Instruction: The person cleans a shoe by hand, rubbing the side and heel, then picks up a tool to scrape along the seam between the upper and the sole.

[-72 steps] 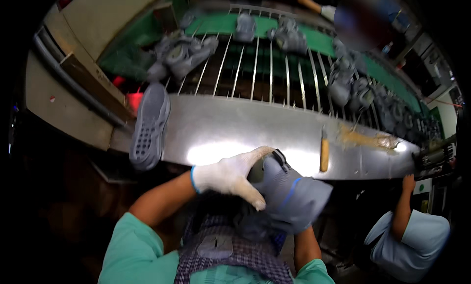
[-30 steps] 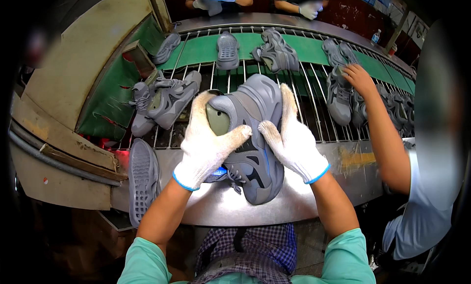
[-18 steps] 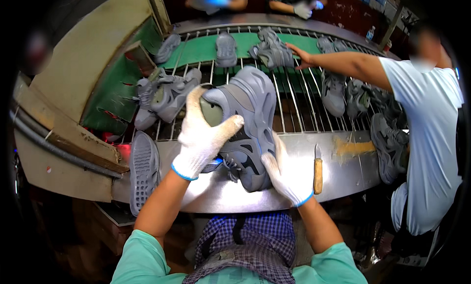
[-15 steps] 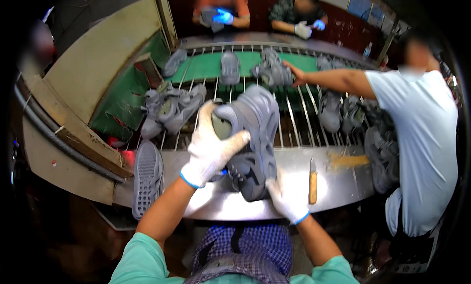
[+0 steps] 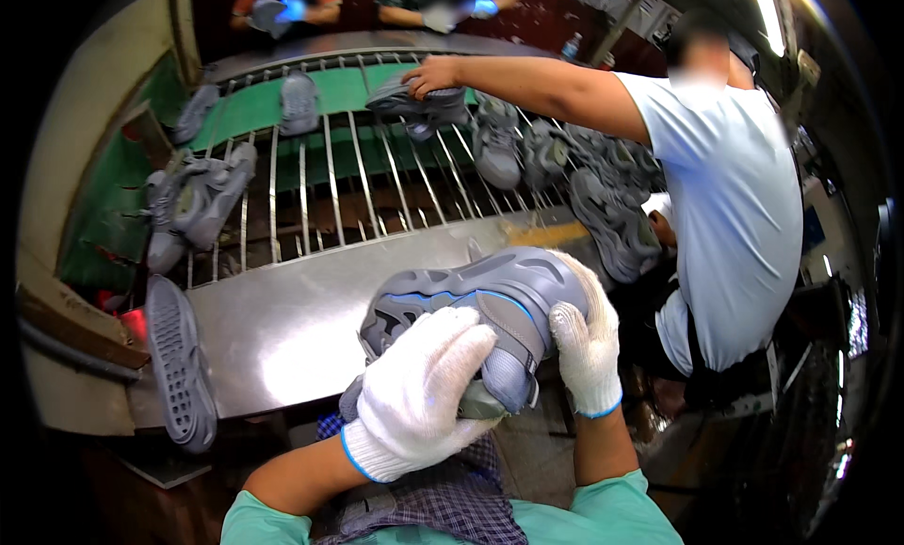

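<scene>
A grey sneaker (image 5: 513, 296) lies on its side in the air just above the near table edge, held between my two white-gloved hands. My left hand (image 5: 419, 385) presses its fingers against the shoe's upper, beside the opening, where a greenish piece (image 5: 480, 402) shows. At the other end, my right hand (image 5: 589, 333) wraps around the heel, thumb on the near side. A bit of grey (image 5: 350, 399) shows beyond my left wrist; whether it belongs to a second shoe I cannot tell. A loose grey sole (image 5: 182, 361) rests on the table's left end.
Beyond the metal table (image 5: 254, 310) runs a rack of metal bars (image 5: 353, 178) over a green belt (image 5: 344, 91), carrying several grey sneakers. A co-worker in a white shirt (image 5: 734, 187) stands at the right, reaching over to a shoe (image 5: 424, 103). Two people work across the rack.
My view has swung right. The sneaker has been turned from upright onto its side, and my right hand has closed around its heel. The wooden-handled knife is out of sight.
</scene>
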The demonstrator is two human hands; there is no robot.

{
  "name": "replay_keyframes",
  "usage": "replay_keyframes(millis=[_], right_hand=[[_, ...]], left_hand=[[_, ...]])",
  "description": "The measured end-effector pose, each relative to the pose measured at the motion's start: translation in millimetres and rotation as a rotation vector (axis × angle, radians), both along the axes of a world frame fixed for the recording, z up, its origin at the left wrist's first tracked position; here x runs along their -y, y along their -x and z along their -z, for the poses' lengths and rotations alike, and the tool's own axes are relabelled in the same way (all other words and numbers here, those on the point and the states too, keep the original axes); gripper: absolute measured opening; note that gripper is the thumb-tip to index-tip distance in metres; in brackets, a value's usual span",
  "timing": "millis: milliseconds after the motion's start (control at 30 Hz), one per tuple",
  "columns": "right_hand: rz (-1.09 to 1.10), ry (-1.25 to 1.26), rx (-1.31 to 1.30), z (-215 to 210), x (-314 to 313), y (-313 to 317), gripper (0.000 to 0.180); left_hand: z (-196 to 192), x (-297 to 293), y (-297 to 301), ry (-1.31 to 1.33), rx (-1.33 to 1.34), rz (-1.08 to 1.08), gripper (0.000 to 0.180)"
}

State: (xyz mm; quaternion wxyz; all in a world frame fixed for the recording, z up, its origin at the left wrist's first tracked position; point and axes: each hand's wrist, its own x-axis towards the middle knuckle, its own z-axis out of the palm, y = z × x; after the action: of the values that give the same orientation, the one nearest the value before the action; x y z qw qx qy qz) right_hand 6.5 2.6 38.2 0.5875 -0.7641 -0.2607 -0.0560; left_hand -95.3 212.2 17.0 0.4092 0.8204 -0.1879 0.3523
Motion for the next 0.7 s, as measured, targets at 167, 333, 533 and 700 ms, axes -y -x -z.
replay_keyframes(millis=[167, 333, 533, 700], right_hand=[[-0.004, 0.239, -0.208, -27, 18, 11, 0.063], [-0.062, 0.353, -0.326, -40, 20, 9, 0.054], [-0.178, 0.668, -0.27, -55, 15, 3, 0.058], [-0.214, 0.823, -0.212, -54, 13, 18, 0.057]], left_hand=[[7, 8, 3, -0.085, -0.001, 0.15, 0.086], [15, 5, 6, -0.095, 0.023, 0.181, 0.087], [22, -4, 4, -0.11, 0.13, 0.199, 0.055], [31, -5, 16, -0.131, 0.175, 0.232, 0.042]])
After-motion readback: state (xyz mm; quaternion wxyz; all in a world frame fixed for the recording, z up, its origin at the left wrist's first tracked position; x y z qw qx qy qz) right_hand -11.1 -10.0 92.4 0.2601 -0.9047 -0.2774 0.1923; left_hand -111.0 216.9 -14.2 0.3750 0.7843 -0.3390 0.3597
